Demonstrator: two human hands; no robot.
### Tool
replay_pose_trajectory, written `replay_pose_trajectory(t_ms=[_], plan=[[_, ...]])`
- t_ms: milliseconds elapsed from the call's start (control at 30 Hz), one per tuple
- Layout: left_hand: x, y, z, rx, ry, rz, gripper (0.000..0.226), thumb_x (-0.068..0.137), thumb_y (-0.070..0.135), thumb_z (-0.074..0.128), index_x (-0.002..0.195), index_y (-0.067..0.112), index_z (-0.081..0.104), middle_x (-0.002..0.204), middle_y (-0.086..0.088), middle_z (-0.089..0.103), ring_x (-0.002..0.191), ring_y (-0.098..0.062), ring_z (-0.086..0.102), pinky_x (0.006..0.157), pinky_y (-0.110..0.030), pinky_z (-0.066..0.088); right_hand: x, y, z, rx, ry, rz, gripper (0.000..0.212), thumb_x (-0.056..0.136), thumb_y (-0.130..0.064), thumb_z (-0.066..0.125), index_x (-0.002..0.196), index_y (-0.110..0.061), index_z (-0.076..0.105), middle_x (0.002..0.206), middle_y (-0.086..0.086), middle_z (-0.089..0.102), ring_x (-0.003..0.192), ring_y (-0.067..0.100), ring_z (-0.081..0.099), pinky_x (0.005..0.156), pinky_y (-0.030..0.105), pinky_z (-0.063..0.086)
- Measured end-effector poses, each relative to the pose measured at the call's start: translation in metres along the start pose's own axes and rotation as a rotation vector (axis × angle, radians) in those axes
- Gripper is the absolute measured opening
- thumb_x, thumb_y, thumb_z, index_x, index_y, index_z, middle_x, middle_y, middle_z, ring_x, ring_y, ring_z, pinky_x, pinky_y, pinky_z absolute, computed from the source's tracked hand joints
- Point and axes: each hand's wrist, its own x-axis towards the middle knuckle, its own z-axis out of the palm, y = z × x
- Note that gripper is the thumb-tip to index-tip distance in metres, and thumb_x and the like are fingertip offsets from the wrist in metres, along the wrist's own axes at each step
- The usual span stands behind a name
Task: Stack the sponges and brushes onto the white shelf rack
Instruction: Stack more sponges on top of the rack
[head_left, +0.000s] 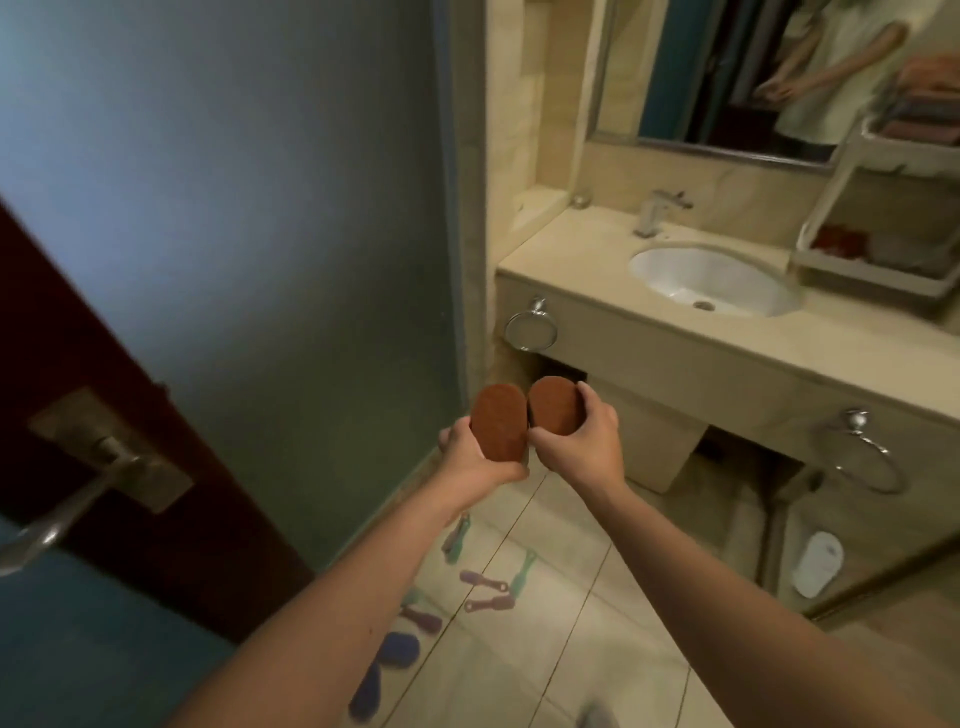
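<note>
I have two brown oval pads held up side by side in front of me. The left brown sponge sits in my left hand, whose fingers curl behind it with the thumb across its lower end. The right brown sponge is gripped by my right hand, its fingers wrapped over the far edge. Their inner edges are very close; I cannot tell whether they touch.

Below my forearms, on the tiled floor, lie the scattered brushes, teal and purple, and nearer the glass partition the blue sponges, blurred.

The white shelf rack is well apart from my hands, at the right end of the counter just beside the sink. Its lower tier holds something red and something grey; the upper tier holds folded things I cannot make out. A faucet stands behind the basin, a mirror above it, and a dark door stands at my left.
</note>
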Motion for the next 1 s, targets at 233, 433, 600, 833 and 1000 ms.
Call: replay_pose_trajectory(t_ms=[233, 433, 600, 833, 1000], plan=[[0.062, 0.110, 0.077, -0.046, 0.013, 0.164, 0.108, 0.064, 0.027, 0.086, 0.149, 0.020, 0.019, 0.142, -0.006, 0.023, 0.117, -0.017, 0.044, 0.089, -0.025, 0.039, 0.107, 0.007, -0.090, 0.056, 0.083, -0.002, 0.090, 0.064, -0.027, 0.074, 0.146, -0.023, 0.035, 0.135, 0.002, 0.039, 0.106, 0.010, 0.047, 0.093, 0.027, 0.043], [0.110, 0.181, 0.140, -0.068, -0.011, 0.310, 0.108, 0.067, 0.026, 0.084, 0.149, 0.033, 0.014, 0.141, -0.001, 0.020, 0.107, -0.011, 0.038, 0.090, -0.026, 0.037, 0.179, 0.018, -0.169, 0.031, 0.049, -0.027, 0.118, 0.047, -0.049, 0.065, 0.153, -0.026, 0.019, 0.136, -0.004, 0.032, 0.110, 0.011, 0.045, 0.094, 0.038, 0.052], [0.147, 0.228, 0.178, -0.062, -0.054, 0.447, 0.093, 0.072, 0.025, 0.081, 0.144, 0.045, 0.027, 0.130, 0.002, 0.026, 0.090, 0.002, 0.043, 0.079, -0.011, 0.038, 0.231, 0.027, -0.216, 0.031, 0.013, -0.038, 0.111, 0.061, -0.036, 0.074, 0.154, -0.029, 0.014, 0.135, -0.008, 0.025, 0.111, 0.013, 0.045, 0.095, 0.035, 0.052], [0.209, 0.295, 0.223, -0.031, -0.110, 0.525, 0.076, 0.074, 0.037, 0.078, 0.139, 0.046, 0.038, 0.123, 0.007, 0.032, 0.088, 0.000, 0.047, 0.059, -0.005, 0.036, 0.305, 0.038, -0.261, 0.026, 0.173, -0.069, 0.076, 0.068, -0.024, 0.075, 0.138, -0.033, 0.048, 0.130, -0.003, 0.038, 0.094, 0.001, 0.050, 0.074, 0.012, 0.044], [0.274, 0.344, 0.257, -0.070, -0.199, 0.591, 0.073, 0.069, 0.040, 0.080, 0.132, 0.048, 0.044, 0.121, 0.009, 0.036, 0.090, 0.009, 0.048, 0.063, -0.004, 0.037, 0.369, 0.043, -0.283, -0.009, 0.259, -0.075, 0.085, 0.065, -0.020, 0.079, 0.142, -0.027, 0.044, 0.130, -0.002, 0.032, 0.104, 0.010, 0.050, 0.084, 0.018, 0.046]])
